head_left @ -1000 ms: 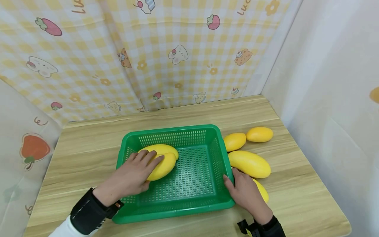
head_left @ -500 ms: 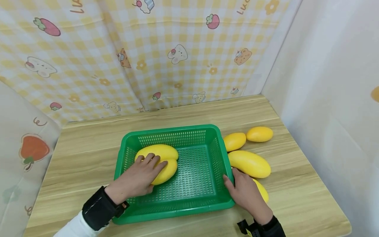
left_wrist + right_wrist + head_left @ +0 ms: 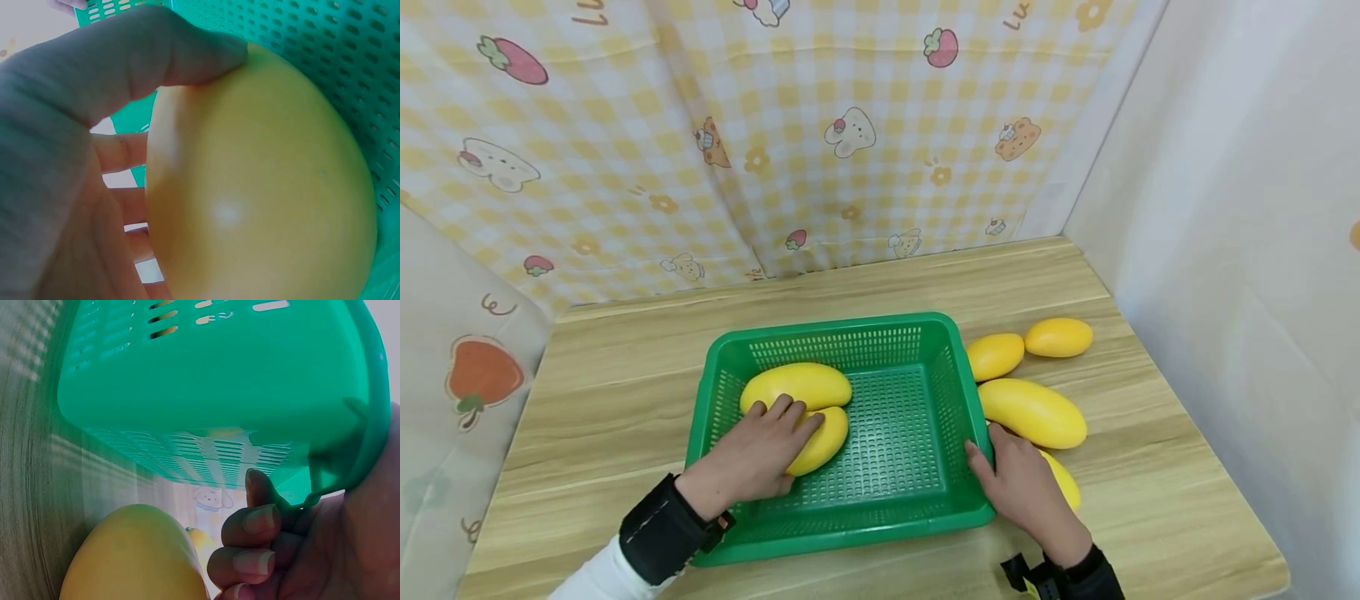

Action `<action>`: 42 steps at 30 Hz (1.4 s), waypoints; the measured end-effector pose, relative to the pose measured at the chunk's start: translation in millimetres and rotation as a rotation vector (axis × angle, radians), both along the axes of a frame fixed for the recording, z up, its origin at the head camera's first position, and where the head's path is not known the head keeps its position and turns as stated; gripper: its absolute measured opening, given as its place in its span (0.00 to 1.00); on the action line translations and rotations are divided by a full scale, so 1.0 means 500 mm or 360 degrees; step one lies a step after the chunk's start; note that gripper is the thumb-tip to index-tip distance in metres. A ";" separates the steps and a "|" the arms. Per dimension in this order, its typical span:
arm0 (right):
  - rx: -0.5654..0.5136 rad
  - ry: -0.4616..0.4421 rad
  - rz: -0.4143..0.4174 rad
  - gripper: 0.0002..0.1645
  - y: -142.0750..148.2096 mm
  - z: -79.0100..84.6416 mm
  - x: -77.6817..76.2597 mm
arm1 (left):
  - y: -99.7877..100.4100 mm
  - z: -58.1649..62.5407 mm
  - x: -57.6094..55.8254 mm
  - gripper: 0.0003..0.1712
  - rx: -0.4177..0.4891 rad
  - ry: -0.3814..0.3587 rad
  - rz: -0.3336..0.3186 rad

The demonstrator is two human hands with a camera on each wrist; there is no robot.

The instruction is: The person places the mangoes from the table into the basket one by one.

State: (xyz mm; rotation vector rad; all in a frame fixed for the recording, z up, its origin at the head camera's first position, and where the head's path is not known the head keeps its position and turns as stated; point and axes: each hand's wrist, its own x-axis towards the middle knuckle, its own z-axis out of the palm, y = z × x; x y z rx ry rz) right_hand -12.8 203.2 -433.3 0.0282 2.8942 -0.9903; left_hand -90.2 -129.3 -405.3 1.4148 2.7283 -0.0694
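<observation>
My left hand (image 3: 752, 454) is inside the green plastic basket (image 3: 880, 537), its fingers and thumb curled round a smooth yellow mango (image 3: 827, 437). In the left wrist view that mango (image 3: 269, 175) fills much of the picture, the thumb across one end and the fingers along its side. Just behind it in the basket lies a second mango (image 3: 797, 385). My right hand (image 3: 1026, 483) grips the basket's right rim, thumb on the inner side. Seen from the right wrist, its curled fingers sit under the rim of the basket (image 3: 206, 387), close to a mango (image 3: 137, 556) outside.
Right of the basket on the wooden table (image 3: 1165, 500) lie several more mangoes: a long one (image 3: 1033, 412), two smaller ones at the back (image 3: 1058, 337), and one partly behind my right hand (image 3: 1063, 479). A checked cloth (image 3: 790, 167) hangs behind.
My left hand has brought its mango toward the basket's front, leaving a wider view of the one behind. My right hand has stayed on the rim.
</observation>
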 end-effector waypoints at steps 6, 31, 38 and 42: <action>0.0000 0.0001 0.0003 0.14 0.002 0.002 0.000 | 0.005 -0.009 0.004 0.43 -0.0011 0.0048 0.0017; -0.0024 -0.0009 -0.0012 0.12 -0.002 0.002 0.001 | 0.003 -0.032 -0.001 0.49 -0.0019 0.0214 -0.0008; -0.0045 -0.0033 -0.0025 0.13 -0.006 0.003 0.002 | -0.001 -0.032 -0.003 0.49 -0.0002 0.0190 0.0004; -0.0032 -0.0039 -0.0023 0.13 -0.005 0.002 0.003 | -0.002 -0.032 -0.002 0.50 0.0000 0.0181 0.0014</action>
